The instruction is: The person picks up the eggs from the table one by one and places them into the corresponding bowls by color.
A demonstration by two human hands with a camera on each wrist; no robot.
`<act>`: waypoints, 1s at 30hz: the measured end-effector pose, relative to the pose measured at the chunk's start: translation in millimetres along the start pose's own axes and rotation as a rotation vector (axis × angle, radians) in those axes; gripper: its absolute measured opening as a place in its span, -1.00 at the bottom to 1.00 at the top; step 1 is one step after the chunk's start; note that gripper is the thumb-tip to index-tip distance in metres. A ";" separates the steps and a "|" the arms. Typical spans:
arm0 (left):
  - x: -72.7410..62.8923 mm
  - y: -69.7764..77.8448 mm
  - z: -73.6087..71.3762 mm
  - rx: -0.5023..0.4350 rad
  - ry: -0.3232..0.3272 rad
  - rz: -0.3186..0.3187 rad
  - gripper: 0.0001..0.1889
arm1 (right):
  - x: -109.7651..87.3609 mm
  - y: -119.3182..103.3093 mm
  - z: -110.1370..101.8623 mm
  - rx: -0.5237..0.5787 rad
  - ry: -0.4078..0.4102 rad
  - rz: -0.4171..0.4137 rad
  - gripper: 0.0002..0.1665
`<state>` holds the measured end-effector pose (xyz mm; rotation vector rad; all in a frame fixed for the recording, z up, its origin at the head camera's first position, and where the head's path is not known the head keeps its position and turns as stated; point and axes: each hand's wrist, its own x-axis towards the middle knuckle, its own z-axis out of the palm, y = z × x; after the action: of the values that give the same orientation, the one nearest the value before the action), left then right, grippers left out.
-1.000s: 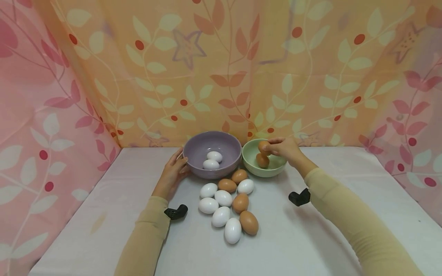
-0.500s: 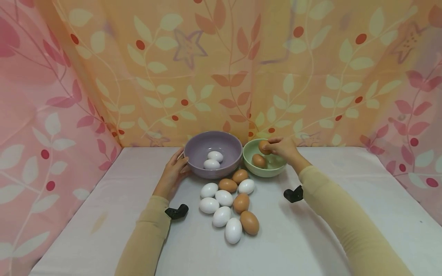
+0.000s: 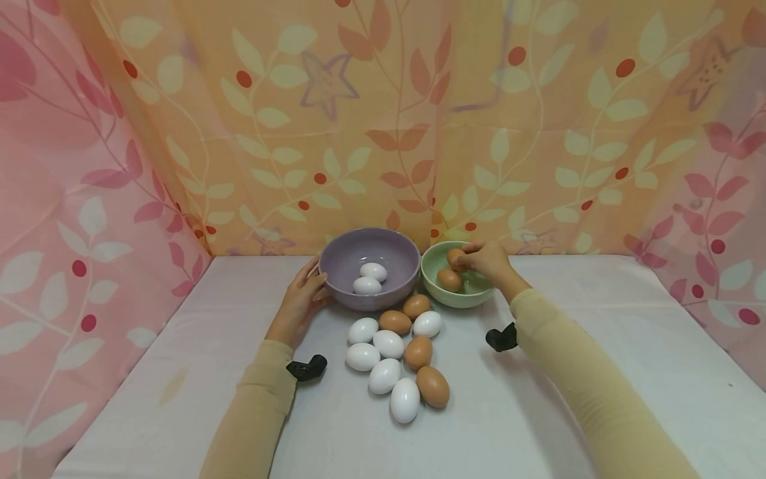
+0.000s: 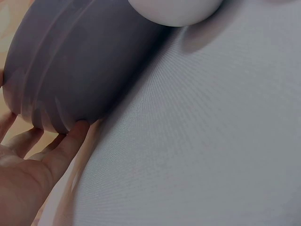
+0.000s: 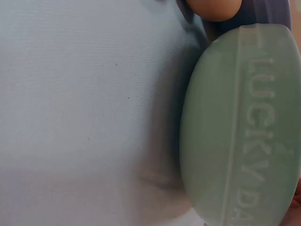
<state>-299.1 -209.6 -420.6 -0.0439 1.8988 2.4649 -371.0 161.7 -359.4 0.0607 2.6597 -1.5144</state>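
In the head view my right hand (image 3: pixel 489 261) pinches a brown egg (image 3: pixel 455 258) inside the green bowl (image 3: pixel 432 283). Just below that egg, a second brown egg (image 3: pixel 449 280) lies in the bowl. My left hand (image 3: pixel 297 299) touches the outer left side of the purple bowl (image 3: pixel 341 256), where two white eggs (image 3: pixel 368 286) lie. From the left wrist, the fingers (image 4: pixel 70 143) look nearly straight, their tips against the bowl's wall. The right wrist view shows the green bowl's outside (image 5: pixel 221 122) with raised lettering; the held egg is hidden there.
Several white eggs (image 3: pixel 388 344) and brown eggs (image 3: pixel 433 386) lie loose on the white cloth (image 3: pixel 503 412) in front of the bowls. The two bowls stand side by side, close together. A patterned curtain (image 3: pixel 383 100) hangs behind the table.
My right hand has lowered the brown egg slightly inside the green bowl. The other brown egg there has shifted a little left. My left hand keeps its place on the purple bowl.
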 end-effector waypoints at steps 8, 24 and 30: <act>-0.2 0.6 0.3 -0.009 0.001 0.003 -0.35 | 3.4 3.5 3.9 -0.074 -0.022 -0.019 -0.40; 0.4 0.1 -0.7 -0.015 -0.008 0.010 -0.34 | 7.1 7.9 9.6 -0.130 -0.063 -0.060 -0.45; -0.4 0.7 0.0 -0.007 -0.009 0.011 -0.34 | 6.9 9.1 10.0 -0.153 -0.082 -0.073 -0.42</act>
<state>-298.7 -209.8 -419.9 -0.0229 1.8925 2.4747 -376.7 157.7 -372.9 -0.1073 2.7294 -1.2963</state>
